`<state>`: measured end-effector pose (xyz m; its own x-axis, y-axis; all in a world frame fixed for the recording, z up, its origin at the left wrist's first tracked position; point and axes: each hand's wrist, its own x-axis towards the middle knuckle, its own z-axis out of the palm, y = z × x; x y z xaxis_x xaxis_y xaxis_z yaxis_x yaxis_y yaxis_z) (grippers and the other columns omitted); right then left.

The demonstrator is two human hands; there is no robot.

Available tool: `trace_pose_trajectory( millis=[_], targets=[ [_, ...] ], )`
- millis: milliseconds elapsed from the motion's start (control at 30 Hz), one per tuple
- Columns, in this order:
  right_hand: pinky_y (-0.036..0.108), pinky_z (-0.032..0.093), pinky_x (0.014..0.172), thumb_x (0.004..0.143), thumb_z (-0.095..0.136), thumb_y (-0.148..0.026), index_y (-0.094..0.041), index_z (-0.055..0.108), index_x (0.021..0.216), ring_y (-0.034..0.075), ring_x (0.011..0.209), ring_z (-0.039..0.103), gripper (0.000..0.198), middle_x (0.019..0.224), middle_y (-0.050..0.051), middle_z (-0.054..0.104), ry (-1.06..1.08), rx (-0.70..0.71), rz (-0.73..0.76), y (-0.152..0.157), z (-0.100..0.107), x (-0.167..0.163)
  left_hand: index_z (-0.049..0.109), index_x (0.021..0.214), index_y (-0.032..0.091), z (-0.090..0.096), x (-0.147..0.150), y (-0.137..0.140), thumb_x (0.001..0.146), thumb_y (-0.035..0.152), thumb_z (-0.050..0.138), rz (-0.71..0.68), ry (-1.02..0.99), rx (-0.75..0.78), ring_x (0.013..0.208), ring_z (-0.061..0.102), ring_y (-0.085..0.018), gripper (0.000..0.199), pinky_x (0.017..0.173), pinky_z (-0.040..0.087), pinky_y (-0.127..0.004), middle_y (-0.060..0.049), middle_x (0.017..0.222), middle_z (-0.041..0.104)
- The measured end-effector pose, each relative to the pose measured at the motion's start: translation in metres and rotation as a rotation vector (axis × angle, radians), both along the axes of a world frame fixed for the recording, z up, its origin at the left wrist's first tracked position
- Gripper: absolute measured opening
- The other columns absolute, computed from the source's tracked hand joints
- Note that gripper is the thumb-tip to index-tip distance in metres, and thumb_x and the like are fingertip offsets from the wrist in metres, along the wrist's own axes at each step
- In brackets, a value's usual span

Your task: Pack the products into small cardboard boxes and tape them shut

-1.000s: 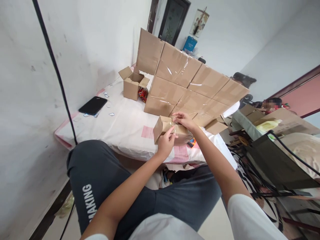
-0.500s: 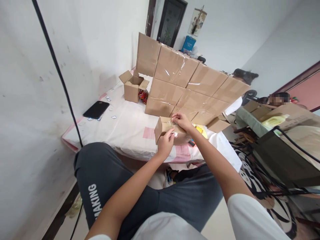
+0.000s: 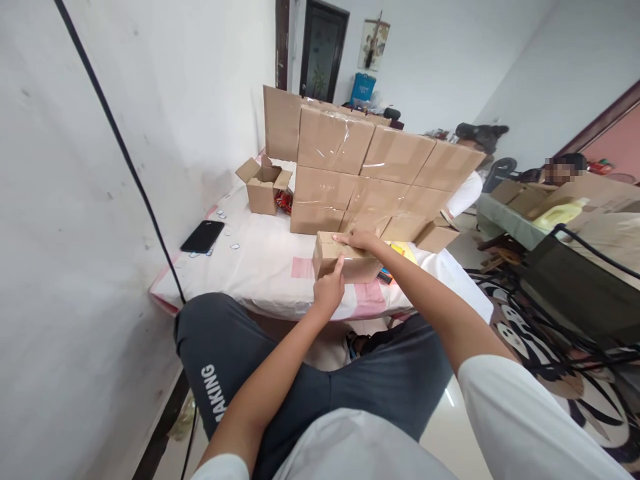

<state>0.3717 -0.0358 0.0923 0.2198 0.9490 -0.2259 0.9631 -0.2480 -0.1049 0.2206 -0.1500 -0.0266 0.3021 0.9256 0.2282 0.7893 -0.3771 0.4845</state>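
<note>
A small closed cardboard box [image 3: 353, 270] sits near the front edge of the cloth-covered table. My right hand [image 3: 363, 240] rests across its top, the index finger stretched out flat along the surface. Against the front upper edge is my left hand [image 3: 329, 292], index finger extended upward and the other fingers curled. Neither hand shows anything held in it. Part of the box top is hidden under my right hand. Just to the right lie colourful yellow and orange packets [image 3: 400, 253], partly covered by my forearm.
Behind the box stands a wall of taped cardboard boxes [image 3: 327, 187]. An open carton [image 3: 263, 189] with red packets beside it stands at left. A black tablet-like device [image 3: 203, 237] and small paper pieces lie nearer the wall. Other people sit beyond, at right; a dark chair [image 3: 575, 293] stands there.
My fingers have gone from pinching near the box top to lying and pressing with extended index fingers. The small white piece by my left fingertips no longer shows. The camera view has shifted.
</note>
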Motion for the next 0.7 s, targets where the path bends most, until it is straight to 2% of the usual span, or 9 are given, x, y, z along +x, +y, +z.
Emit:
trace_pose_trajectory(
  millis=[67, 167, 400, 467, 600, 700],
  targets=[
    [0.061, 0.022, 0.117, 0.074, 0.047, -0.094, -0.011, 0.070, 0.125, 0.046, 0.131, 0.053, 0.100, 0.131, 0.026, 0.065, -0.007, 0.008, -0.008, -0.005, -0.002, -0.005, 0.010, 0.164, 0.022, -0.001, 0.000, 0.000, 0.100, 0.026, 0.046, -0.007, 0.068, 0.038, 0.076, 0.075, -0.024, 0.074, 0.072, 0.055, -0.030, -0.012, 0.090, 0.076],
    [0.063, 0.028, 0.114, 0.075, 0.045, -0.095, -0.009, 0.070, 0.126, 0.049, 0.130, 0.054, 0.103, 0.135, 0.028, 0.062, 0.007, -0.014, -0.016, -0.010, -0.003, -0.009, 0.001, 0.164, 0.020, -0.003, 0.003, -0.002, 0.098, 0.029, 0.049, 0.007, 0.122, 0.055, 0.079, 0.075, -0.026, 0.082, 0.071, 0.056, -0.032, -0.014, 0.096, 0.074],
    [0.064, 0.033, 0.110, 0.076, 0.044, -0.094, -0.008, 0.070, 0.127, 0.050, 0.130, 0.054, 0.103, 0.137, 0.030, 0.060, 0.068, -0.005, 0.005, -0.007, -0.006, -0.005, 0.000, 0.164, 0.017, -0.009, 0.010, -0.005, 0.099, 0.023, 0.043, 0.013, 0.264, -0.035, 0.086, 0.075, -0.026, 0.078, 0.074, 0.057, -0.032, -0.017, 0.097, 0.072],
    [0.061, 0.036, 0.108, 0.077, 0.050, -0.090, -0.009, 0.071, 0.125, 0.048, 0.127, 0.057, 0.096, 0.133, 0.029, 0.063, 0.094, 0.017, 0.022, -0.005, -0.006, -0.002, -0.001, 0.164, 0.017, -0.008, 0.008, -0.005, 0.099, 0.025, 0.046, 0.008, 0.281, -0.029, 0.087, 0.075, -0.026, 0.081, 0.073, 0.057, -0.032, -0.017, 0.096, 0.072],
    [0.044, 0.049, 0.100, 0.080, 0.067, -0.072, -0.017, 0.071, 0.122, 0.035, 0.109, 0.068, 0.069, 0.121, 0.019, 0.072, 0.188, 0.080, 0.104, -0.012, 0.004, 0.021, 0.000, 0.164, 0.020, -0.008, 0.002, -0.010, 0.098, 0.032, 0.051, -0.001, 0.302, -0.020, 0.083, 0.075, -0.026, 0.084, 0.070, 0.057, -0.033, -0.014, 0.097, 0.072],
    [0.043, 0.048, 0.102, 0.082, 0.069, -0.066, -0.021, 0.062, 0.135, 0.032, 0.113, 0.066, 0.070, 0.127, 0.016, 0.069, 0.222, 0.235, 0.144, -0.037, 0.008, 0.054, 0.009, 0.165, 0.022, -0.018, 0.002, -0.021, 0.098, 0.034, 0.051, -0.002, 0.328, -0.006, 0.081, 0.073, -0.024, 0.080, 0.069, 0.058, -0.034, -0.015, 0.110, 0.069]
  ],
)
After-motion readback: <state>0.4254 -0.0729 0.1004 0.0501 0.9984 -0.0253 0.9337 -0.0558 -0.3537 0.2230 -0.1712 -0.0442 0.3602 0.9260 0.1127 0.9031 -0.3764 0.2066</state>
